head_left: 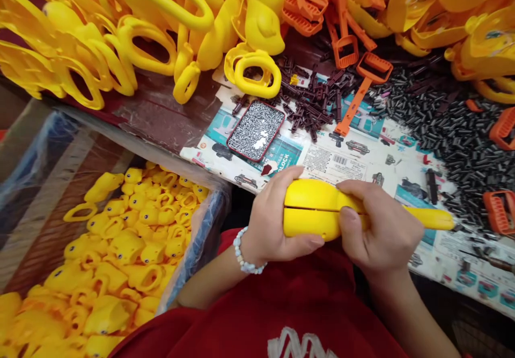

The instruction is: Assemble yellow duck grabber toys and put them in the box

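Left hand (271,213) and right hand (382,224) grip a yellow plastic two-part shell (308,224) at the maroon worktop's (173,116) near edge.
Its halves sit together, but a dark seam gap suggests incomplete closing; beyond, clear of both hands, lie a red-rimmed tray (242,153) of small silver metal pieces (255,124) and heaped short black tubes (432,127).

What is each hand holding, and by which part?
A glossy yellow plastic shell with a dark lengthwise seam: the left hand grips its broad rounded end, the right hand its narrower middle.
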